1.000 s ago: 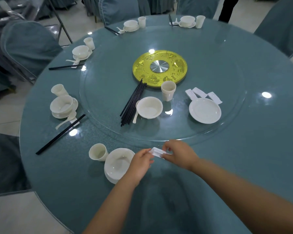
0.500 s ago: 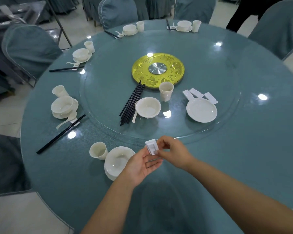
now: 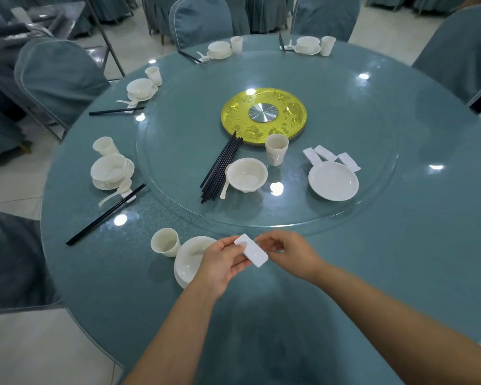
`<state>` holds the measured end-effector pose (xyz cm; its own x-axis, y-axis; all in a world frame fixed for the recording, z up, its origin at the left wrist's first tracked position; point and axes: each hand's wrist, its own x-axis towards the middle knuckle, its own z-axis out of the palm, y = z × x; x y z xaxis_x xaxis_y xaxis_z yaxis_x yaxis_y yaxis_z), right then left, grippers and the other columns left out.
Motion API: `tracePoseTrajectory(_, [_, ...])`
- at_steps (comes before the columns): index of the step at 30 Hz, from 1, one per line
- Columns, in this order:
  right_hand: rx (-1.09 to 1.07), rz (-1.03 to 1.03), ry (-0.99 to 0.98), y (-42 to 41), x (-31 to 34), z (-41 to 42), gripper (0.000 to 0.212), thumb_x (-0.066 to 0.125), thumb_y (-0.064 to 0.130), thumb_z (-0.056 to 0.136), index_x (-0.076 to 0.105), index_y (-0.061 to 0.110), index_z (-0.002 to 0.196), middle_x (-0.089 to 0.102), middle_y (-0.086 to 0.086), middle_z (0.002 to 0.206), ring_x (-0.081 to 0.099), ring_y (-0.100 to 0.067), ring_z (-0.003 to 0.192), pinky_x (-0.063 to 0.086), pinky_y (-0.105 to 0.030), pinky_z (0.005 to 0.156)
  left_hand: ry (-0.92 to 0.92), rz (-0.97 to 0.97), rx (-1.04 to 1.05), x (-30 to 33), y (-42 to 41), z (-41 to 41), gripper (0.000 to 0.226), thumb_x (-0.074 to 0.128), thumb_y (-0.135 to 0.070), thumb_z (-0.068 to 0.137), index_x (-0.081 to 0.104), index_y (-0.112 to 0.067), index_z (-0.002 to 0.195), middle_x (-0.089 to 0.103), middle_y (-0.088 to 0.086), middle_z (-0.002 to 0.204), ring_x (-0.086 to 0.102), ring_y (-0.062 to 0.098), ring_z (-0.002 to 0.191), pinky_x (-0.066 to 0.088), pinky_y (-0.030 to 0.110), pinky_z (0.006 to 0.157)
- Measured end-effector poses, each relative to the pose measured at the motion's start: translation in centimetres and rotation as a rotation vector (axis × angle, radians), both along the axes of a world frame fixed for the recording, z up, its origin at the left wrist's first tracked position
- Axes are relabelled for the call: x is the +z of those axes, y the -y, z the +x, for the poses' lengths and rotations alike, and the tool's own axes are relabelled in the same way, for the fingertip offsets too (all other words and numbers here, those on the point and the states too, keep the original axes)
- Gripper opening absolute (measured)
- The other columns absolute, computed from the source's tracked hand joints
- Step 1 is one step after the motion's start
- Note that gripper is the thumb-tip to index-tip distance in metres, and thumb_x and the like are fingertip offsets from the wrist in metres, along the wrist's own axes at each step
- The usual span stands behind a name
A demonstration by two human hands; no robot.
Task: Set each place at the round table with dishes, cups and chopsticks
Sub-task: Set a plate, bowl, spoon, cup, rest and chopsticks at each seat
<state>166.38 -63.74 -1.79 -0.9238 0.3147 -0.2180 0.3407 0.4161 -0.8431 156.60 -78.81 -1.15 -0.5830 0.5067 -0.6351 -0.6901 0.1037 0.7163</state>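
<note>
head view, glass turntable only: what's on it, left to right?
black chopsticks → spoon → bowl → stacked cups → plate, with three white rests along its far rim.

Restaurant banquet hall; round table, glass turntable, fabric-covered chairs, more tables behind

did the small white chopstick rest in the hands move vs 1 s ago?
Yes. The small white rectangular chopstick rest has been lifted off the table and turned, now lying over the left hand, nearer the white bowl; the right hand pinches it.
</note>
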Motion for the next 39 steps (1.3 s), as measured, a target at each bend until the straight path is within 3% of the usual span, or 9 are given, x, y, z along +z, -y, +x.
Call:
tracePoseTrajectory(5, [0.183, 0.211, -0.011, 0.1, 1.1, -0.2, 0.05, 0.065, 0.01, 0.082, 0.059, 0.031, 0.127, 0.064, 0.011, 0.112, 0.057, -0.008, 0.093, 0.046, -0.021, 0.086, -0.07, -0.033, -0.15, 0.2, -0.6, 0.4, 0.021, 0.059, -0.005, 0.093, 0.063, -0.006, 0.113, 0.071, 0.015, 0.107, 0.067, 0.026, 0.093, 0.056, 0.034, 0.079])
tracePoseTrajectory(8, [0.254, 0.322, 0.002, 0.1, 1.3, -0.2, 0.044, 0.066, 0.019, 0.085, 0.06, 0.033, 0.126, 0.063, 0.008, 0.106, 0.056, -0.007, 0.092, 0.041, -0.018, 0.077, -0.059, -0.085, -0.151, -0.4, -0.7, 0.6, 0.026, 0.065, -0.008, 0.089, 0.059, -0.009, 0.114, 0.072, 0.013, 0.103, 0.067, 0.029, 0.094, 0.05, 0.044, 0.093])
tracePoseTrajectory(11, [0.285, 0.37, 0.029, 0.2, 0.7, 0.1, 0.035, 0.067, 0.025, 0.083, 0.063, 0.028, 0.118, 0.063, 0.008, 0.1, 0.057, -0.01, 0.089, 0.044, -0.024, 0.074, -0.081, -0.171, -0.228, -1.1, -0.4, 0.6, 0.041, 0.072, -0.011, 0.083, 0.057, -0.012, 0.121, 0.071, 0.01, 0.108, 0.066, 0.027, 0.104, 0.048, 0.042, 0.097])
tracePoseTrajectory(15, [0.265, 0.389, 0.058, 0.2, -0.5, 0.4, 0.024, 0.071, 0.028, 0.079, 0.061, 0.021, 0.099, 0.062, 0.011, 0.089, 0.059, -0.013, 0.084, 0.045, -0.028, 0.07, -0.054, -0.228, -0.248, -1.6, 0.4, 0.9, 0.04, 0.068, -0.007, 0.084, 0.055, -0.016, 0.122, 0.066, 0.01, 0.117, 0.065, 0.023, 0.101, 0.053, 0.036, 0.085])
tracePoseTrajectory(19, [0.227, 0.362, 0.109, 0.4, -1.5, 0.8, 0.025, 0.074, 0.028, 0.076, 0.059, 0.02, 0.096, 0.06, 0.011, 0.086, 0.06, -0.015, 0.084, 0.046, -0.029, 0.073, -0.052, -0.21, -0.145, -2.5, 1.8, 1.3, 0.028, 0.065, 0.001, 0.085, 0.062, -0.008, 0.111, 0.059, 0.015, 0.116, 0.064, 0.024, 0.099, 0.057, 0.031, 0.077])
tracePoseTrajectory(26, [0.359, 0.428, 0.128, 1.4, -2.4, -0.2, 0.034, 0.071, 0.03, 0.079, 0.066, 0.021, 0.112, 0.064, 0.002, 0.108, 0.056, -0.016, 0.099, 0.034, -0.02, 0.077, -0.092, -0.239, -0.145, -3.5, 2.6, 1.1, 0.029, 0.066, 0.006, 0.083, 0.062, -0.008, 0.109, 0.066, 0.018, 0.109, 0.067, 0.024, 0.091, 0.058, 0.031, 0.08])
tracePoseTrajectory(31, [0.325, 0.467, 0.19, 1.7, -3.9, -1.1, 0.033, 0.07, 0.031, 0.08, 0.065, 0.019, 0.111, 0.06, -0.001, 0.11, 0.053, -0.019, 0.105, 0.035, -0.022, 0.08, -0.297, -0.369, -0.187, -3.7, 2.9, 0.5, 0.034, 0.064, -0.001, 0.086, 0.061, -0.014, 0.118, 0.066, 0.004, 0.108, 0.064, 0.014, 0.094, 0.049, 0.021, 0.084])
tracePoseTrajectory(36, [0.313, 0.508, 0.309, 1.9, -6.3, -1.6, 0.038, 0.07, 0.036, 0.08, 0.063, 0.018, 0.112, 0.057, -0.003, 0.116, 0.05, -0.023, 0.112, 0.039, -0.029, 0.086, -0.413, -0.373, -0.204, -3.2, 3.5, 0.0, 0.024, 0.061, -0.005, 0.089, 0.063, -0.016, 0.111, 0.066, 0.0, 0.107, 0.061, 0.008, 0.098, 0.043, 0.012, 0.082])
tracePoseTrajectory(39, [0.335, 0.538, 0.345, 2.3, -7.3, -1.4, 0.038, 0.065, 0.035, 0.084, 0.061, 0.017, 0.117, 0.055, -0.003, 0.119, 0.047, -0.023, 0.116, 0.038, -0.028, 0.088, -0.448, -0.361, -0.196, -2.9, 3.7, -0.3, 0.02, 0.061, -0.007, 0.09, 0.063, -0.021, 0.103, 0.069, 0.001, 0.103, 0.064, 0.01, 0.097, 0.046, 0.018, 0.09])
